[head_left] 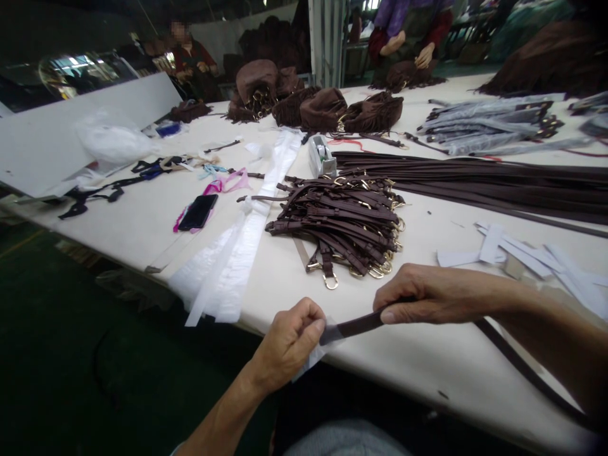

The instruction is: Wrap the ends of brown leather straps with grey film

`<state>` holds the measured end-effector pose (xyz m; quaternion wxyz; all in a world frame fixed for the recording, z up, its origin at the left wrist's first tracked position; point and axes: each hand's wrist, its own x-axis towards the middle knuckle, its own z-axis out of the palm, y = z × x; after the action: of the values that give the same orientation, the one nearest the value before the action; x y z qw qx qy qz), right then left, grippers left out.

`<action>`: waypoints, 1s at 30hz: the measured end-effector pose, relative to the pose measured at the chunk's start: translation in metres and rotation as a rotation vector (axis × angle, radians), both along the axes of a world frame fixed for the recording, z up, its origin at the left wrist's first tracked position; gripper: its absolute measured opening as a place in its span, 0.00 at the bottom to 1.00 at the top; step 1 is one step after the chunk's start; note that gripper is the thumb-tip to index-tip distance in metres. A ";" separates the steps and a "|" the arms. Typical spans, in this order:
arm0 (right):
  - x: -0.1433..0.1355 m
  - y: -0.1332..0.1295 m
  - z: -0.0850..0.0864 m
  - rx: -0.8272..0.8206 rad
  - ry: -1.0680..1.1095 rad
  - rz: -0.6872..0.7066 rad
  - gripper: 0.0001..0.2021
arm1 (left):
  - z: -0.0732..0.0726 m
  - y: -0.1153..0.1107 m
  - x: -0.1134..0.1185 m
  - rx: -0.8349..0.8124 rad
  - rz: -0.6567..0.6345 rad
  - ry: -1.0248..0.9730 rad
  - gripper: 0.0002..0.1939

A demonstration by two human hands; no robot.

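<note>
Strap (pixel 361 324) spans curled left grip (pixel 293 337) and right grip (pixel 412 295)

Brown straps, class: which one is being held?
The strap between the left hand and right hand, its end in clear plastic; the piled straps lie on the table.

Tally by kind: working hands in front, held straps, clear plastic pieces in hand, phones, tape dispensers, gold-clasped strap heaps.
Hands, left hand and right hand: 2
Held strap: 1
Held clear plastic: 1
Phone: 1
Tape dispenser: 1
Gold-clasped strap heap: 1
Total: 7
</note>
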<state>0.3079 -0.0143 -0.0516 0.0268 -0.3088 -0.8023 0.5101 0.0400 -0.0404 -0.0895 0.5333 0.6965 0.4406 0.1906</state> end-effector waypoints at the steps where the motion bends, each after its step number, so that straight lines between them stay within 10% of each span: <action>1: -0.001 0.000 0.000 -0.004 0.004 0.002 0.17 | 0.000 0.000 0.001 0.018 -0.003 0.015 0.11; 12: -0.012 -0.002 -0.002 0.117 -0.046 -0.002 0.16 | 0.015 0.009 0.001 0.349 -0.152 0.128 0.09; 30: -0.018 -0.012 -0.002 0.180 -0.054 -0.100 0.17 | -0.002 -0.001 0.001 -0.132 0.268 -0.177 0.09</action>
<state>0.2900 -0.0265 -0.0535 0.0581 -0.3587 -0.8288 0.4256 0.0408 -0.0414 -0.0915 0.5845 0.5753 0.4924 0.2914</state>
